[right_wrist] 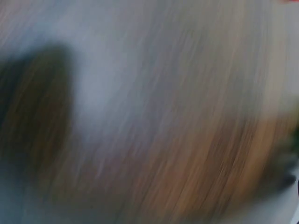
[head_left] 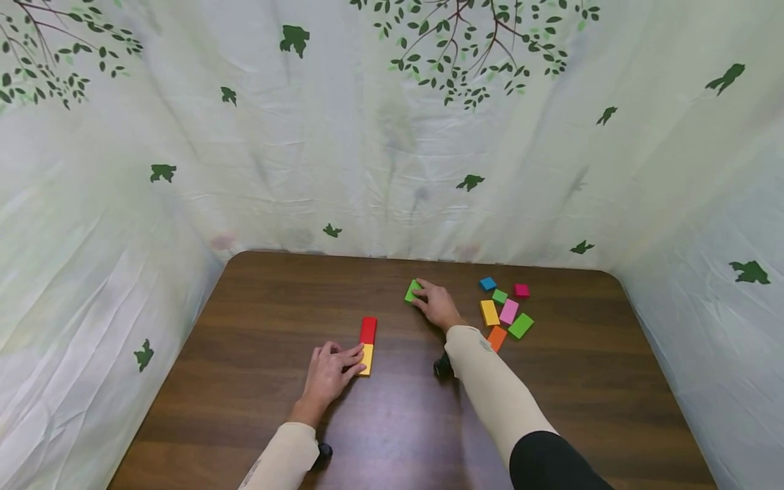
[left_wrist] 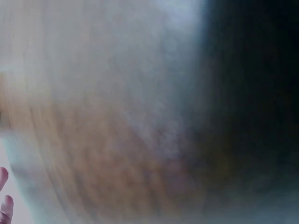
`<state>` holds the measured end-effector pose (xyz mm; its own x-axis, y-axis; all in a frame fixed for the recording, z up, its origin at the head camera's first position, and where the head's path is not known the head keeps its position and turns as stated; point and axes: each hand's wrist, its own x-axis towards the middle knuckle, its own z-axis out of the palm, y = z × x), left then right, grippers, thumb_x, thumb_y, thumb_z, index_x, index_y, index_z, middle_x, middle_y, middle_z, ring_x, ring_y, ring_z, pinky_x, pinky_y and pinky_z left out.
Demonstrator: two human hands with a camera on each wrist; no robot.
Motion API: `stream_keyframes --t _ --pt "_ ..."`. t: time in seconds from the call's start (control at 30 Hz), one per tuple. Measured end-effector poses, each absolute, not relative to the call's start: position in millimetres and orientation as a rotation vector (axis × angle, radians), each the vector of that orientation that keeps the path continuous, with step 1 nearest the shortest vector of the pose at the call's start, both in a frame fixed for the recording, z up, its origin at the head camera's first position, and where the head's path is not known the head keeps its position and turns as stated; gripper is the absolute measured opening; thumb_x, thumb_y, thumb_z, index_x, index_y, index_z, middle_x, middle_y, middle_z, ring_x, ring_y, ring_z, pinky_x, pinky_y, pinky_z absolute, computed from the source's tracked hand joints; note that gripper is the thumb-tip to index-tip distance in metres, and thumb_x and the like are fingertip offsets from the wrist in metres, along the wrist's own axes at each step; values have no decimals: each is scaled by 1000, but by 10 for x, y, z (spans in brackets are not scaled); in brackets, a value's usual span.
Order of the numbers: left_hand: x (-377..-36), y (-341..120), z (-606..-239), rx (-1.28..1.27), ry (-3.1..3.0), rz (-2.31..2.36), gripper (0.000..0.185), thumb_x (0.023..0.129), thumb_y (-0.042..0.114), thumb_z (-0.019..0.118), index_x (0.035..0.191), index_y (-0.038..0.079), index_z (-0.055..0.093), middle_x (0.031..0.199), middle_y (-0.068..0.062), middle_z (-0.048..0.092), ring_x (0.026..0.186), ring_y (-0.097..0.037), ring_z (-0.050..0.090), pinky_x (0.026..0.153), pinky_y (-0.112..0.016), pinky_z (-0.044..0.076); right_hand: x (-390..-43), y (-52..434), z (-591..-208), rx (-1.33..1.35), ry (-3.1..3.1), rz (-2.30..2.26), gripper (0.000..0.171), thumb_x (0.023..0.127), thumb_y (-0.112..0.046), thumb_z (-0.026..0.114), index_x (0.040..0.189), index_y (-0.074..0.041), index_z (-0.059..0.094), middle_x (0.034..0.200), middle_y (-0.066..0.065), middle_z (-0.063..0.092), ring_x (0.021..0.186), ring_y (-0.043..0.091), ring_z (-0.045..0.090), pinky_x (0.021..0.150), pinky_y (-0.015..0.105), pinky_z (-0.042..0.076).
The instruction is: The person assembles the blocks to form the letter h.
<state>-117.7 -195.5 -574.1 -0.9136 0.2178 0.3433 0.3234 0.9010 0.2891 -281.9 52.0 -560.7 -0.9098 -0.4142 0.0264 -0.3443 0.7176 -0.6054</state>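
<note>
— Sleeves first, then the hands: what does each hand have?

— Left hand (head_left: 329, 373) lies on the table (head_left: 257, 306), its straight fingertips pressed against the yellow block (head_left: 367, 358), which butts end to end with the red block (head_left: 368, 330) just beyond it. Right hand (head_left: 436, 303) reaches far forward and pinches the green block (head_left: 413, 290) at its fingertips.

— How to handle it well?

— I'd keep the left fingers steadying the row, lift the green block cleanly, and square it before letting go. Loose blocks (head_left: 507, 309) lie to the right of that hand. Both wrist views are blurred.
</note>
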Motion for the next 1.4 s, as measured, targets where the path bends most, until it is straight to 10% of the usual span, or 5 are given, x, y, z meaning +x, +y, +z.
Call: stream_keyframes --t 1.4 --pt "-1158 -1979 -5706 -381 -2817 -487 33 79 37 76 107 20 75 118 11 67 84 -17 50 74 -36 36 -2628 -217 -5606 -922 2660 -984 30 95 -17 62 123 -7 66 146 6 47 133 24 44 107 40 36"
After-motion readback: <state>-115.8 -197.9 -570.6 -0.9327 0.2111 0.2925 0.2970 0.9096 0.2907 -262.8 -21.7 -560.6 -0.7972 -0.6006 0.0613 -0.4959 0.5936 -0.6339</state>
